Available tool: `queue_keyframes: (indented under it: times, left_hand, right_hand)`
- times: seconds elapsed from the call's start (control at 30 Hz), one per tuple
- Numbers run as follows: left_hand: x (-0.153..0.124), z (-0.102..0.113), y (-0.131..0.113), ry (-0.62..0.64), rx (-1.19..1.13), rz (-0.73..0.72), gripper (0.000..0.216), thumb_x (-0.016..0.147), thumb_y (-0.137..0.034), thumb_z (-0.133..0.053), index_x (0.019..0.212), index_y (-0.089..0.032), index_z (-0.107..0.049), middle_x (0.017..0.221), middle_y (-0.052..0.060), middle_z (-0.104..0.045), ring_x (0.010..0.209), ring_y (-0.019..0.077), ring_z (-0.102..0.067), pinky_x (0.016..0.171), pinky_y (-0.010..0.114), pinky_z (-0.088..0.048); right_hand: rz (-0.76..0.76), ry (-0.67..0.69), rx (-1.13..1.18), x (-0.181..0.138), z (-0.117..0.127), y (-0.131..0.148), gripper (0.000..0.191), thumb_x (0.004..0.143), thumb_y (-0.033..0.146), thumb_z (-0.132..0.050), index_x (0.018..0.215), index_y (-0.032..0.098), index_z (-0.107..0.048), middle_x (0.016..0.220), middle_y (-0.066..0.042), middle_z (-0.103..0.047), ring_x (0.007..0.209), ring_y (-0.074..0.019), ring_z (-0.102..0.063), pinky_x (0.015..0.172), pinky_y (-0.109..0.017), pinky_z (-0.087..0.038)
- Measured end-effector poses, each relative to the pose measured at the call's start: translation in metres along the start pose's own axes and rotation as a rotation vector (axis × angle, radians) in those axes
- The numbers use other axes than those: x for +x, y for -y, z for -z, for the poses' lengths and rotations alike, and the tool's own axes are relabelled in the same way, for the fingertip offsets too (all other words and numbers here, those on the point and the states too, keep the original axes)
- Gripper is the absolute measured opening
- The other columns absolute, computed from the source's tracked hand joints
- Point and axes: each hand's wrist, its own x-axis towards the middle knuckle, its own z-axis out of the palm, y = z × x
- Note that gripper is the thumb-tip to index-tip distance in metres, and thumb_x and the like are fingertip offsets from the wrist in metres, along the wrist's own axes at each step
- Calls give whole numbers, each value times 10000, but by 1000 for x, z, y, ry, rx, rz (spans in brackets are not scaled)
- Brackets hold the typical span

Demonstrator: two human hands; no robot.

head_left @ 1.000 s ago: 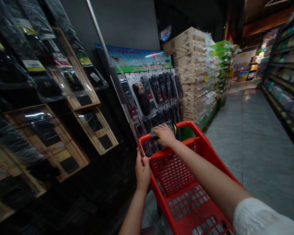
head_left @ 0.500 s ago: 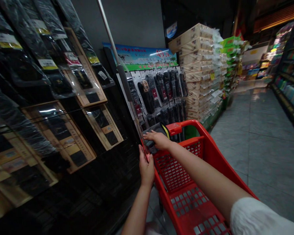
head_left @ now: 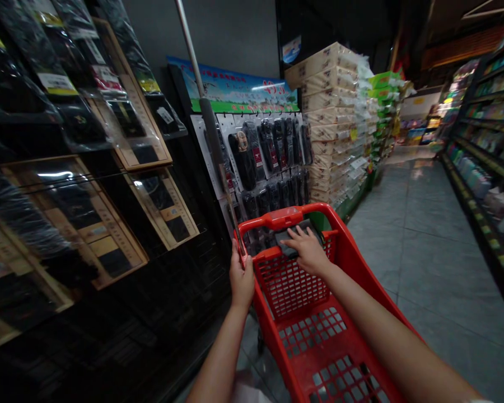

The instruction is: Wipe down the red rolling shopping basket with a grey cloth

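Observation:
My left hand is closed around the lower end of a long metal pole, beside the left rim of a red plastic shopping cart. The pole slants up and to the left, out of the top of the view. My right hand reaches over the cart and grips a flat dark grey package at the cart's far end, just under the red handle bar. The cart's mesh bottom shows nothing else in it.
Dark packaged garments and framed boxes hang along the wall on my left. Ahead is a pegboard of dark hanging goods, then stacked cartons. Stocked shelves line the right side of a tiled aisle.
My right hand carried the dark package from the cart's left front corner to the right and lowered it inside the far end. My left hand stayed on the pole.

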Motion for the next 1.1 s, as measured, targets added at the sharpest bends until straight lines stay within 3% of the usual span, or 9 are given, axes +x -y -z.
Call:
queue_keyframes:
  times: [0.1, 0.27, 0.37, 0.43, 0.6, 0.67, 0.77, 0.87, 1.1]
  left_hand:
    - [0, -3, 2, -8, 12, -14, 590, 938, -326, -481, 1500, -238, -327, 1582, 67, -322, 1449, 192, -318, 1204, 362, -246]
    - [1, -1, 7, -25, 50, -64, 580, 939, -369, -473, 1488, -222, -354, 1559, 89, -366, 1441, 206, -336, 1207, 375, -236]
    - [3, 2, 8, -10, 77, -104, 554, 939, -380, -472, 1464, -221, -399, 1558, 87, -368, 1443, 202, -331, 1209, 372, -231]
    - [3, 2, 8, 5, 94, -122, 529, 939, -367, -469, 1446, -222, -428, 1555, 86, -373, 1444, 199, -329, 1211, 380, -229]
    - [4, -2, 6, 5, 83, -115, 525, 930, -322, -482, 1445, -230, -432, 1552, 80, -379, 1434, 195, -349, 1209, 390, -244]
    - [4, -3, 7, -9, 73, -106, 523, 931, -318, -479, 1443, -224, -435, 1548, 84, -386, 1432, 198, -352, 1209, 393, -245]
    - [6, -2, 8, -27, 72, -102, 521, 930, -322, -481, 1440, -223, -438, 1537, 86, -404, 1426, 204, -361, 1211, 398, -243]
    - [8, 0, 9, -29, 80, -116, 527, 924, -321, -494, 1439, -224, -438, 1531, 84, -411, 1418, 207, -373, 1208, 392, -250]
    - [10, -4, 4, -10, 85, -134, 535, 911, -308, -520, 1434, -220, -446, 1517, 89, -430, 1413, 217, -381, 1206, 385, -260]
  right_hand:
    - [-58, -31, 11, -8, -9, 17, 751, 655, 33, -561, 1353, 310, -556, 1495, -69, -474, 1433, -316, -328, 1165, -635, -75]
    - [205, 13, 148, -2, -26, 62, 728, 698, 68, -519, 1385, 306, -513, 1475, -35, -503, 1408, -231, -376, 1198, -546, -68]
    - [281, 53, 149, -3, -24, 56, 735, 694, 47, -503, 1378, 316, -516, 1492, -14, -483, 1418, -211, -361, 1200, -536, -65]
    - [220, 42, 107, -8, -19, 40, 762, 671, 25, -502, 1367, 333, -524, 1498, 5, -475, 1421, -223, -355, 1191, -558, -62]
    - [-189, -120, 32, -19, -14, 18, 730, 680, 16, -489, 1354, 291, -551, 1450, -18, -531, 1389, -261, -389, 1176, -554, -131]
    - [-164, -99, 26, -19, -17, 27, 723, 699, 37, -510, 1374, 296, -535, 1460, -27, -519, 1394, -280, -373, 1171, -545, -156]
    - [4, -21, 1, -17, -20, 39, 703, 778, 88, -520, 1435, 328, -454, 1501, -27, -470, 1408, -288, -353, 1166, -530, -186]
    - [19, 1, -60, -14, -14, 27, 581, 896, 118, -420, 1437, 326, -452, 1503, -39, -467, 1395, -272, -384, 1153, -518, -235]
    - [-488, -74, -158, -16, 19, -42, 484, 939, 101, -383, 1372, 236, -550, 1509, -159, -428, 1363, -305, -445, 1062, -453, -404]
